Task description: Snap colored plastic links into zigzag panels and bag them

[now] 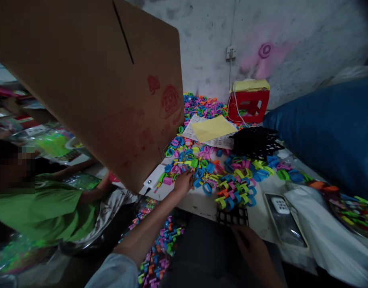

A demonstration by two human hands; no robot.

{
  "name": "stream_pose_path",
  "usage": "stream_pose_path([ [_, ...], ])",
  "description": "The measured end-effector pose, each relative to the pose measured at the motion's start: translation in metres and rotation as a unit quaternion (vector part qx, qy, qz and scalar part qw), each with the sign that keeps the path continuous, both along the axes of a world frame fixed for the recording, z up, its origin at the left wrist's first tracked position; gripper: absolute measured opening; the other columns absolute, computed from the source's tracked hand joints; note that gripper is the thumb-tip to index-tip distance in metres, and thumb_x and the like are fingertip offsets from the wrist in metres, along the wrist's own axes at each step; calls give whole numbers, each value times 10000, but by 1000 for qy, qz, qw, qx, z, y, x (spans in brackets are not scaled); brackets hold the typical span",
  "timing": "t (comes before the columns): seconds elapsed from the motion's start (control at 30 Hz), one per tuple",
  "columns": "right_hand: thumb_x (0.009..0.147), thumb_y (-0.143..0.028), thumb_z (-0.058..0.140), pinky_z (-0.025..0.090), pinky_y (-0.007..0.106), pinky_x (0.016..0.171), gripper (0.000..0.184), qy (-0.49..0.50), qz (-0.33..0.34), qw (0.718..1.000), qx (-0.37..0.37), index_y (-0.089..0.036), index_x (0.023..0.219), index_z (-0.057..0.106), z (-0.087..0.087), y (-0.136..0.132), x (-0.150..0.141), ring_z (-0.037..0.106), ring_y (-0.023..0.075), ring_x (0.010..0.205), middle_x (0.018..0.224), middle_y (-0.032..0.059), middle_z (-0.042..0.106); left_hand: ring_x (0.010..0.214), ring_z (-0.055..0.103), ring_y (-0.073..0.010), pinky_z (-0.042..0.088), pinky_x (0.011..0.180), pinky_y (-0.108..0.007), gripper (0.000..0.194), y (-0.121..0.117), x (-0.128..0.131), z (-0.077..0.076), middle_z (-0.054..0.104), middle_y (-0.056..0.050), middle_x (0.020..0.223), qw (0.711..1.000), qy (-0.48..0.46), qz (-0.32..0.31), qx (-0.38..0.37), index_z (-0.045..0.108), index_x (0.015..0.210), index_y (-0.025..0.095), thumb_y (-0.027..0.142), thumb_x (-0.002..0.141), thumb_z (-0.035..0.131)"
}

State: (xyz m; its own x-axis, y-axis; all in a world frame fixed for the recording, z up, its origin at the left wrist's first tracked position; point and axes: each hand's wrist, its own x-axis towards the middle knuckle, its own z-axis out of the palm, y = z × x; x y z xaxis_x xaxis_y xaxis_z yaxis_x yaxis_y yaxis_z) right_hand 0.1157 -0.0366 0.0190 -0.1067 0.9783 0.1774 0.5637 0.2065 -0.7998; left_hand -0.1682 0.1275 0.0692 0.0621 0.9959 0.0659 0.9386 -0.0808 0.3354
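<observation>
My left hand (184, 182) reaches into a pile of small bright plastic toy bands (203, 164) on the table. Its fingers are drawn together at the near side of the pile, and whatever they hold is too small to make out. My right hand (250, 245) is low at the table's front edge, in shadow, with its fingers closed at the near edge of a black grid tray (233, 216). Rows of yellow, blue and orange bands (236, 190) stand in the tray's far part. The nearest openings show no bands.
A large cardboard box (135, 100) rises at the left. Black grids (256, 140) are stacked behind, beside yellow paper (214, 128). A phone (287, 222) lies at right near a blue sack (324, 128). A co-worker in a green shirt (45, 208) sits at left.
</observation>
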Motion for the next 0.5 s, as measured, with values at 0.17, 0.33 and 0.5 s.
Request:
stream_pose_path([
  [0.17, 898, -322, 467, 540, 380, 795, 234, -19, 20, 1000, -5, -252, 947, 684, 11, -1, -2, 679, 247, 866, 946, 80, 715, 1099, 581, -270, 363, 1026, -404, 274, -21, -4, 1, 693, -79, 1107, 1000, -1, 3, 27, 686, 1099, 219, 282, 843, 612],
  [0.33, 910, -298, 464, 538, 352, 791, 231, -25, 46, 999, 2, -244, 940, 687, 20, 1, -19, 678, 236, 884, 959, 77, 717, 1173, 504, -354, 259, 1074, -542, 341, -25, 5, 0, 640, -137, 1180, 996, 38, 44, 62, 719, 933, 176, 482, 823, 617],
  [0.5, 910, -222, 454, 517, 327, 822, 233, -37, 120, 992, -4, -228, 987, 674, 33, 2, -43, 664, 215, 914, 982, 73, 707, 1324, 328, -421, 70, 1088, -659, 298, -6, 21, 0, 538, -150, 1339, 991, 36, 125, 37, 725, 889, 170, 435, 841, 596],
])
